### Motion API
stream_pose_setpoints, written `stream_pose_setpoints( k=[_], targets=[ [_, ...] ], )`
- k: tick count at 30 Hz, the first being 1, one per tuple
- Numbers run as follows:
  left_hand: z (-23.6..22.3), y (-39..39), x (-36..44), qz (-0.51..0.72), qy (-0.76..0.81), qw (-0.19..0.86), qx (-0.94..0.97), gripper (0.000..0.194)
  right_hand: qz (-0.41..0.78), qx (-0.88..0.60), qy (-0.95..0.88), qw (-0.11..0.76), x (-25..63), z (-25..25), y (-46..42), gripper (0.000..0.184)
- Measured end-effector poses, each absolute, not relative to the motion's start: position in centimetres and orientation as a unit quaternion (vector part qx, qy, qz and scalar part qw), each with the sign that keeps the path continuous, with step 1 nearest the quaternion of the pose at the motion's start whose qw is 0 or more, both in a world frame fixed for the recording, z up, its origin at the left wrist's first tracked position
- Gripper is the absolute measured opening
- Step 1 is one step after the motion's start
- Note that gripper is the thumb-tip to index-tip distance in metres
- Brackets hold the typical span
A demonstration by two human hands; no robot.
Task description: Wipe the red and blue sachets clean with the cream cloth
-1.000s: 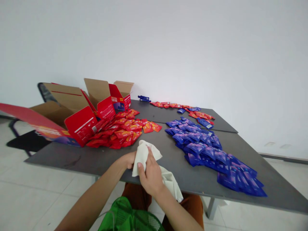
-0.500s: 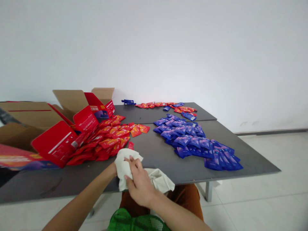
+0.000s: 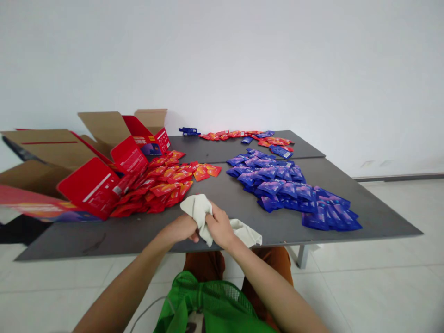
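Over the near edge of the dark table, my two hands meet around an off-white cloth [image 3: 198,208]. My right hand [image 3: 220,225] is closed, its fingers gripping the bunched cloth from the right. The cloth covers the fingers of my left hand [image 3: 182,227]; the back of that hand and a fingertip below show bare. Just right of my right hand lies another off-white cloth part [image 3: 246,234] at the table edge; whether it joins the first is hidden. A heap of red-orange sachets [image 3: 163,185] is beyond my left hand. A pile of blue-purple sachets [image 3: 277,187] lies to the right.
Open red cartons [image 3: 90,187] with brown flaps stand along the left of the dark table [image 3: 222,199]. Mixed red and blue packets [image 3: 274,141] lie on the far tabletop by the white wall. A table leg [image 3: 303,256] shows below the near edge.
The cloth covered my left hand to the wrist; now the back of that hand is bare. My right hand has shifted from on top to the cloth's right side. The view has tilted down.
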State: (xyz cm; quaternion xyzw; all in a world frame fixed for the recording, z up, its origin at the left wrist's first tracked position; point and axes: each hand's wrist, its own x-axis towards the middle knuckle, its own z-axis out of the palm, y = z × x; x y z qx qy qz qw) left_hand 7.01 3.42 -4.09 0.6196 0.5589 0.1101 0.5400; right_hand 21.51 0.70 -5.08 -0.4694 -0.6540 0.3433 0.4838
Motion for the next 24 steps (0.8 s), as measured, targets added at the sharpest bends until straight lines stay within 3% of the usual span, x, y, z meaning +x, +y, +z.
stream_pose_setpoints(
  k=[4, 8, 12, 15, 17, 20, 24],
  targets=[
    [-0.9, 1.9, 5.1, 0.09, 0.48, 0.596, 0.637, 0.018, 0.308, -0.452, -0.733, 0.404, 22.1, -5.6, -0.2, 0.044],
    [0.6, 2.0, 3.3, 0.259, 0.449, 0.703, 0.487, 0.041, 0.286, -0.419, -0.763, 0.4, 22.0, -5.2, -0.9, 0.056],
    [-0.7, 3.4, 2.8, 0.298, 0.445, 0.784, 0.315, 0.042, 0.319, -0.435, -0.672, 0.508, 21.7, -5.2, -0.9, 0.046],
    [-2.3, 4.2, 3.2, 0.31, 0.47, 0.772, 0.294, 0.03, 0.338, -0.478, -0.536, 0.608, 22.6, -4.5, -0.5, 0.047],
    [-3.1, 4.4, 3.6, 0.317, 0.501, 0.742, 0.313, 0.027, 0.32, -0.495, -0.515, 0.622, 23.7, -3.4, -0.4, 0.047],
    [-3.7, 4.4, 4.2, 0.315, 0.532, 0.705, 0.346, 0.026, 0.27, -0.511, -0.578, 0.576, 24.6, -1.7, -1.4, 0.044],
    [-4.0, 4.3, 5.2, 0.317, 0.5, 0.716, 0.37, 0.026, 0.197, -0.51, -0.723, 0.423, 22.3, -2.2, -2.8, 0.049]
  ],
)
